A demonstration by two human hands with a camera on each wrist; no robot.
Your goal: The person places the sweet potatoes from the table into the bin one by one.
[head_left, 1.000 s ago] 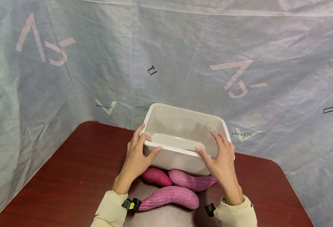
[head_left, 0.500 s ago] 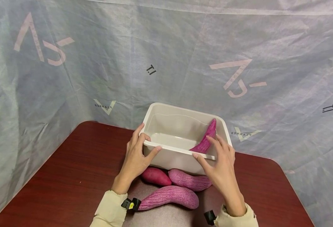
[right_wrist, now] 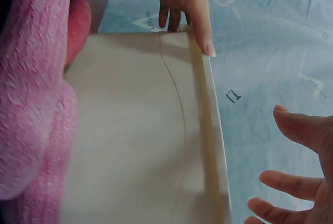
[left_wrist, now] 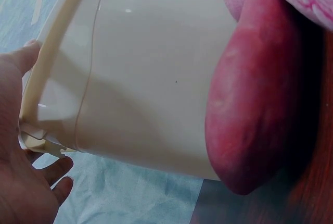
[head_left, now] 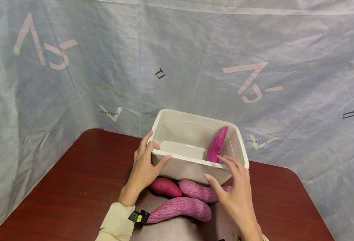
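Note:
My left hand [head_left: 145,167] grips the front left corner of an off-white plastic bin [head_left: 180,169], thumb on the front rim and fingers around the left side. Inside the bin, at its right, a wrinkled purple sweet potato [head_left: 217,144] leans up against the back wall. My right hand [head_left: 237,187] is spread at the front right of the bin, thumb apart from the fingers and nothing between them. Its fingertips overlap the front rim in the head view. The lower end of the leaning sweet potato is hidden behind the front wall.
Before the bin lie a smooth red sweet potato [head_left: 166,187] and a wrinkled purple one [head_left: 198,190]. A longer curved purple one [head_left: 183,209] lies nearer me. The dark red table [head_left: 104,174] meets a grey fabric backdrop [head_left: 177,60] behind the bin.
A purple sweet potato, mostly hidden behind the front wall earlier, now leans upright in the bin. My right hand has drawn back from it toward me. The left hand keeps its hold.

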